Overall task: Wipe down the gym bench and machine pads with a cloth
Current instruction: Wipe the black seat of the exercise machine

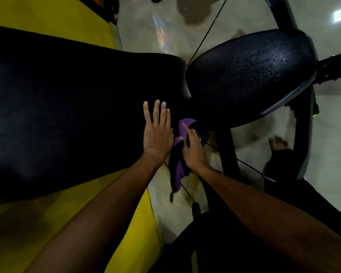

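A person's left hand (pixel 158 134) lies flat on the long black bench (pixel 77 105), its fingers (pixel 156 113) straight and close together, pointing away from the body. Just to the right of them, the right hand (pixel 193 152) grips a purple cloth (pixel 178 170) against the bench's end. The forefinger is stretched out along the fabric and the other right fingers (pixel 195 134) are bent over it. The cloth's upper fold reaches past those fingertips into the narrow gap before the seat pad (pixel 254 75), and its loose tail hangs below the wrist.

The seat pad sits beyond and to the right of the right fingers, with beads of water (pixel 268 69) on its surface. A thin black cable (pixel 207 32) crosses the gap ahead of both hands. A dark frame post (pixel 227 152) stands close to the right of the gripping fingers, between them and a bare foot (pixel 278 143) on the pale tiled floor (pixel 333 154). A yellow mat (pixel 57 14) shows beyond and below the bench, to the left of the fingers.
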Available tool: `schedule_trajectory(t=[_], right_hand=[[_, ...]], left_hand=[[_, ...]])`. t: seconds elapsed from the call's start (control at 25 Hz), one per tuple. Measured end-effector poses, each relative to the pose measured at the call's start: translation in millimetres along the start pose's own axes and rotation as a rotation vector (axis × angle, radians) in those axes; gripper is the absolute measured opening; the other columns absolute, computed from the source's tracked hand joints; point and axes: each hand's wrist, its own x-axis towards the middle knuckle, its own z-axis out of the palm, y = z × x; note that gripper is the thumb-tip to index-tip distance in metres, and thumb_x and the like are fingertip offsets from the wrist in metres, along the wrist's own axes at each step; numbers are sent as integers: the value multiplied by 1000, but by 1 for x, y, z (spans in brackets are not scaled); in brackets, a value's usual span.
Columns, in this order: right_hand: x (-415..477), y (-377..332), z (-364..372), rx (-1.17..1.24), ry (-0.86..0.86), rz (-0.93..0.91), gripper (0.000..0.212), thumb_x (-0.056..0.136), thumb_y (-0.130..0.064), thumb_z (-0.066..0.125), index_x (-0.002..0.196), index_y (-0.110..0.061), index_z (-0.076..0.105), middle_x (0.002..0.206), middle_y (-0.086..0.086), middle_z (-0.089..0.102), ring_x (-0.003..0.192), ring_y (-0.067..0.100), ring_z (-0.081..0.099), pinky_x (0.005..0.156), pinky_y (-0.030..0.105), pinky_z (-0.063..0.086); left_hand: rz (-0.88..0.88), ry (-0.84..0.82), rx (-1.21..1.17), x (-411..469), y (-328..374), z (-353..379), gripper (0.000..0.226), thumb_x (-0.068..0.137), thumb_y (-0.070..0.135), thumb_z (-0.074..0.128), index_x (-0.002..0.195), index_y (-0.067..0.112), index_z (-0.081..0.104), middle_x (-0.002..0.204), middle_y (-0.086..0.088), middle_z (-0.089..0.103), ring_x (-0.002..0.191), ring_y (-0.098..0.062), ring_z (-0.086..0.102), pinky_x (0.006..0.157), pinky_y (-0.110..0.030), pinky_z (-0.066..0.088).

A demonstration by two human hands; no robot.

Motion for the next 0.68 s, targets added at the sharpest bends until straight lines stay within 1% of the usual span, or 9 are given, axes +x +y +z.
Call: schedule_trajectory(t=[0.08,0.12,0.2,0.28,0.32,0.4,0.48,0.56,0.68], right_hand=[[18,-2,-7,63,81,153,47,107,-34,45,154,-29,41,154,5,49,142,27,43,116,44,37],[21,-5,-12,69,90,201,45,106,-34,46,151,-31,45,148,5,55,135,29,51,110,41,42],[16,-11,-18,12,93,183,41,105,-33,48,146,-30,52,134,9,65,121,32,60,100,40,50],[11,-25,-26,-76,106,97,38,103,-29,51,141,-26,56,127,10,67,114,33,63,93,41,52],[11,-32,-31,-152,108,28,37,103,-27,52,140,-26,56,127,9,66,113,32,63,91,42,53],[14,-47,-48,-400,101,-123,41,101,-27,53,142,-28,51,128,8,60,113,32,58,89,44,52],[27,-58,-74,-679,149,-234,45,101,-31,54,145,-30,48,134,10,52,114,35,53,89,47,50],[40,-62,-98,-877,219,-266,49,99,-36,57,147,-31,47,145,14,42,118,39,48,93,48,48],[63,-69,-121,-974,210,-258,59,98,-39,60,152,-26,40,157,19,26,130,45,38,105,49,41]], left_hand=[[-1,-4,-9,0,1,-1,70,102,47,6,158,5,0,165,-22,-7,151,-45,-13,117,-69,-1],[-1,-7,-20,1,1,-1,70,102,47,7,159,6,2,165,-21,-6,151,-45,-12,117,-69,-2],[-17,-18,-51,1,1,-5,70,102,49,7,160,9,7,166,-20,-3,151,-45,-11,116,-69,-3],[-40,-42,-120,3,2,-10,69,102,51,10,160,12,12,166,-18,1,152,-43,-9,116,-68,-6],[-52,-61,-175,5,3,-14,68,102,51,12,159,14,13,167,-17,3,152,-41,-9,116,-68,-9],[-92,-81,-324,6,9,-22,65,103,49,17,159,16,16,167,-14,8,154,-38,-6,117,-66,-14],[-110,-93,-462,10,19,-27,63,103,45,23,159,17,19,167,-11,13,155,-33,-2,119,-63,-11],[-75,-94,-587,18,29,-28,62,103,41,28,159,16,19,167,-10,14,155,-30,1,122,-58,-6],[3,-81,-759,35,33,-27,62,103,36,34,159,14,20,165,-9,20,154,-28,11,125,-48,6]])
